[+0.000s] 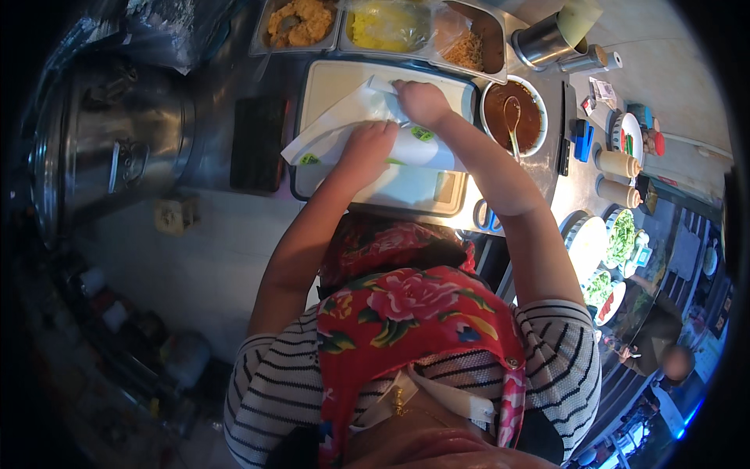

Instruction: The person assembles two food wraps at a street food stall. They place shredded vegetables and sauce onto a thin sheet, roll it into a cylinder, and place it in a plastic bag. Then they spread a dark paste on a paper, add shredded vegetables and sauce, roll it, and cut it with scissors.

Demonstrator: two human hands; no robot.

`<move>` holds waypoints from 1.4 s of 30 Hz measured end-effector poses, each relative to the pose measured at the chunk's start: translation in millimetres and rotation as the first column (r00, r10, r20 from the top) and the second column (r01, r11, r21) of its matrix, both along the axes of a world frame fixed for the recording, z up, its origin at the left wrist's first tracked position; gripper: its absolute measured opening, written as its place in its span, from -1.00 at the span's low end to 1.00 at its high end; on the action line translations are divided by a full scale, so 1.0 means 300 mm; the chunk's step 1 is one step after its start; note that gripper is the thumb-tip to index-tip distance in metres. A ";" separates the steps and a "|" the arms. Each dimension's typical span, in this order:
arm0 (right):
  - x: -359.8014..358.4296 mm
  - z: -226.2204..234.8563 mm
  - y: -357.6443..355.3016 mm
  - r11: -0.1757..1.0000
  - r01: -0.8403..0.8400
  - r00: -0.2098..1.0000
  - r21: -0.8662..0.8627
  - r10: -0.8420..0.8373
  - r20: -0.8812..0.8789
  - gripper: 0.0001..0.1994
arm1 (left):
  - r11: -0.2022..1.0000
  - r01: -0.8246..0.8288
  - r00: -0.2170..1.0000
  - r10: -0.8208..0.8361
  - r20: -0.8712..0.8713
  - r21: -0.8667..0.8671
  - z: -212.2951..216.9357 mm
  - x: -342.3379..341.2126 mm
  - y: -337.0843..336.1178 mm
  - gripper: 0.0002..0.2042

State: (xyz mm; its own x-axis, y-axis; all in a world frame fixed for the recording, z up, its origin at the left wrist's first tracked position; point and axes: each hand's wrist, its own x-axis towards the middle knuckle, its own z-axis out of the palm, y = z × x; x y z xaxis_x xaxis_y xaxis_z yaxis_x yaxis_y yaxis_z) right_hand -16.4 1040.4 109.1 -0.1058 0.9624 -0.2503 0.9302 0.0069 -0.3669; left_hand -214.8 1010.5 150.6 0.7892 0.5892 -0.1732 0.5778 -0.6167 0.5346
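Observation:
A white paper wrapper (337, 134) with green printed patches lies slantwise across a pale cutting board (373, 192) in front of me. My left hand (368, 150) rests on the middle of the paper, its fingers bent and closed against a fold. Farther out and to the right, my right hand (422, 102) grips the paper by its far edge, with fingertips curled over it. The paper is partly folded over, and whatever may lie inside is hidden. Both forearms cover part of the sheet and board.
Beyond the board stand metal pans of orange-brown filling (303, 22), yellow food (388, 30) and shreds (466, 53). A bowl of brown sauce (498, 116) with a ladle sits right, near blue-handled scissors (486, 215). A dark slab (258, 144) and large steel pot (117, 148) are left.

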 end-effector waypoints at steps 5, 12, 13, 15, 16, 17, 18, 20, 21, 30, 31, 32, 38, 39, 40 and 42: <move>0.016 0.075 0.023 0.996 -0.046 0.998 -0.077 0.042 -0.052 -0.68 | 0.999 0.035 0.998 -0.036 -0.045 -0.015 -0.043 0.021 0.030 -0.38; -0.139 0.186 -0.349 0.987 -0.139 0.981 0.082 0.126 0.144 -0.28 | 0.990 0.138 0.989 -0.136 -0.059 0.033 -0.067 0.030 0.073 -0.44; -0.173 0.163 -0.357 0.978 -0.085 0.978 0.188 0.046 0.201 -0.30 | 0.990 0.136 0.988 -0.133 -0.084 0.033 -0.064 0.031 0.072 -0.43; -0.178 0.143 -0.369 0.917 -0.085 0.982 0.390 0.011 0.189 -0.40 | 0.989 0.114 0.993 -0.112 -0.028 0.095 -0.057 0.030 0.055 -0.42; -0.173 0.137 -0.346 0.945 -0.092 0.984 0.314 0.038 0.174 -0.43 | 0.988 0.061 0.997 -0.053 -0.059 0.143 -0.054 0.028 0.036 -0.43; -0.159 0.141 -0.320 0.968 -0.095 0.986 0.231 0.060 0.153 -0.45 | 0.970 -0.015 0.999 0.024 -0.033 0.241 -0.051 0.026 0.013 -0.44; -0.139 0.156 -0.286 0.993 -0.096 0.985 0.070 0.084 0.148 -0.48 | 0.945 -0.073 0.993 0.097 -0.060 0.317 -0.049 0.028 -0.003 -0.45; -0.116 0.188 -0.227 0.994 -0.105 0.988 -0.029 0.108 0.113 -0.51 | 0.907 -0.157 0.987 0.158 0.031 0.391 -0.045 0.035 -0.018 -0.48; -0.113 0.200 -0.218 0.992 -0.106 0.990 -0.072 0.112 0.085 -0.53 | 0.924 -0.161 0.984 0.179 -0.020 0.346 -0.042 0.035 -0.018 -0.50; -0.143 0.089 -0.272 0.960 0.083 0.950 0.267 0.005 -0.311 -0.20 | 0.966 -0.242 0.923 0.257 0.286 -0.086 -0.076 -0.038 0.055 -0.44; -0.140 0.072 -0.269 0.972 0.076 0.942 0.223 0.003 -0.337 -0.20 | 0.942 -0.292 0.850 0.335 0.407 -0.167 -0.103 -0.029 0.049 -0.50; -0.135 0.061 -0.264 0.974 0.086 0.935 0.211 -0.006 -0.356 -0.19 | 0.901 -0.353 0.753 0.434 0.495 -0.254 -0.132 -0.011 0.041 -0.56; -0.130 0.058 -0.260 0.967 0.074 0.942 0.242 0.011 -0.335 -0.17 | 0.866 -0.424 0.631 0.493 0.599 -0.266 -0.183 0.033 0.055 -0.75; -0.131 0.065 -0.262 0.963 0.068 0.947 0.261 0.020 -0.320 -0.17 | 0.881 -0.464 0.668 0.419 0.615 -0.096 -0.160 0.014 0.039 -0.75; -0.130 0.069 -0.265 0.962 0.054 0.964 0.266 0.019 -0.266 -0.17 | 0.868 -0.492 0.706 0.349 0.616 0.071 -0.135 -0.002 0.011 -0.75; -0.129 0.078 -0.267 0.964 0.046 0.967 0.261 0.023 -0.253 -0.17 | 0.850 -0.491 0.781 0.330 0.531 0.193 -0.081 -0.054 -0.096 -0.75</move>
